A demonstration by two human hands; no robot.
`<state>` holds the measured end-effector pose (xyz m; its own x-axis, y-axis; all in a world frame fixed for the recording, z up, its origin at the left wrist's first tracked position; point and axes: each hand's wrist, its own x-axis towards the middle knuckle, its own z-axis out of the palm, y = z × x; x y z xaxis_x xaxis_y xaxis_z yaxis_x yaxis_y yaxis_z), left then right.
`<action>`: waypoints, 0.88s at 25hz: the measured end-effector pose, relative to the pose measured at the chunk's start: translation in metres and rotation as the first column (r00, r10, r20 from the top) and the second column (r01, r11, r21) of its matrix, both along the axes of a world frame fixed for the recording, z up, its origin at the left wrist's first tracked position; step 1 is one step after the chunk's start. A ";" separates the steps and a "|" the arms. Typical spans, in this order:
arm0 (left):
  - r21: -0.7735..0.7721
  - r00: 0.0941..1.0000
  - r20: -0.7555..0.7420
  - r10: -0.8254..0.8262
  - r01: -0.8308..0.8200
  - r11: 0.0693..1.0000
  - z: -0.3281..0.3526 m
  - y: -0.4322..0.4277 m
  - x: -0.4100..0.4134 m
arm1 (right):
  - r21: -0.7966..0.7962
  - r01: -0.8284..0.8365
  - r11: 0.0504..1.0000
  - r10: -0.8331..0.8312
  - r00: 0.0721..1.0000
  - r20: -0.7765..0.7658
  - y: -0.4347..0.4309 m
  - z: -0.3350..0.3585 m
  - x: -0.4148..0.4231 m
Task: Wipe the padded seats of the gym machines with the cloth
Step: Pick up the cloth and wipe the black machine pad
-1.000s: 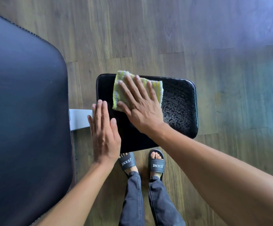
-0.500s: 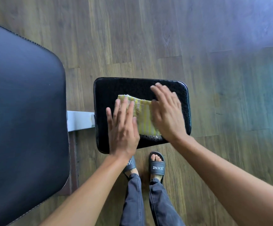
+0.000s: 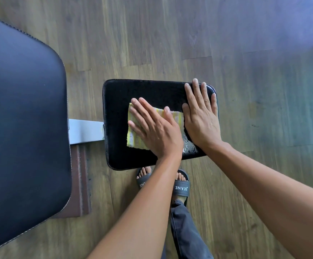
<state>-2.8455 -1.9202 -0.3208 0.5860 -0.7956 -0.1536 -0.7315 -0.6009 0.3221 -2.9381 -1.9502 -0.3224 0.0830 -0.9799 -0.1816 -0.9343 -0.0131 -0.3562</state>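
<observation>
Two flat hands, fingers straight: left hand [image 3: 152,128] pressed cloth [image 3: 133,140] onto seat [image 3: 152,90], right hand [image 3: 201,116] on bare seat. We judged cloth limp, light (seat wet-looking): pin under palm.

Soft daylight, seemingly from upper right; bluish wash on floor [image 3: 264,53]. Wet sheen on seat [image 3: 152,90]. Wide-angle bending at edges; slight softness overall.

Glossy wet black vinyl seat [image 3: 152,90], ribbed yellow cloth [image 3: 133,135], wood-grain floor [image 3: 245,90]
</observation>
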 end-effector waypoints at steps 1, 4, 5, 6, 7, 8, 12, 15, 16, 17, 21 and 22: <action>-0.008 1.000 0.009 -0.014 0.014 1.000 -0.001 0.008 0.004 | 0.000 -0.002 1.000 0.002 1.000 -0.010 0.001 -0.001 0.000; 0.014 0.996 0.023 -0.084 0.083 0.996 0.000 0.029 0.018 | -0.018 0.014 1.000 -0.014 0.999 -0.044 0.002 -0.003 0.002; 0.014 0.996 0.014 -0.088 0.087 0.996 0.003 0.031 0.020 | -0.023 0.018 1.000 -0.019 0.999 -0.049 0.003 -0.003 0.003; 0.011 0.998 -0.002 -0.066 0.066 0.998 0.008 0.030 0.019 | -0.029 0.021 0.999 -0.023 0.998 -0.054 0.003 -0.003 0.004; 0.010 0.999 -0.027 -0.022 0.023 1.000 0.012 0.028 0.014 | -0.031 0.026 0.999 -0.027 0.998 -0.059 0.003 -0.004 0.005; 0.017 0.998 -0.056 0.039 -0.038 0.999 0.016 0.026 0.007 | -0.033 0.031 0.999 -0.033 0.997 -0.064 0.003 -0.004 0.005; 0.055 0.940 -0.130 0.316 -0.312 0.949 0.015 0.017 -0.017 | -0.031 0.034 0.999 -0.036 0.996 -0.077 0.003 -0.003 0.005; 0.027 0.937 -0.083 0.339 -0.338 0.941 0.007 0.016 -0.018 | -0.037 0.033 0.999 -0.035 0.997 -0.072 0.002 -0.003 0.005; 0.018 0.951 -0.062 0.302 -0.301 0.953 0.005 0.021 -0.014 | -0.039 0.037 0.999 -0.039 0.997 -0.067 0.002 -0.003 0.005; 0.004 0.968 -0.042 0.246 -0.246 0.969 0.004 0.027 -0.010 | -0.042 0.042 0.998 -0.045 0.997 -0.066 0.003 -0.002 0.005; 0.021 0.986 0.113 -0.123 0.121 0.992 -0.002 0.062 0.031 | -0.043 0.046 0.998 -0.049 0.996 -0.069 0.003 -0.001 0.005; 0.042 0.964 0.152 -0.218 0.214 0.976 -0.003 0.067 0.045 | -0.046 0.049 0.998 -0.052 0.996 -0.071 0.003 -0.001 0.005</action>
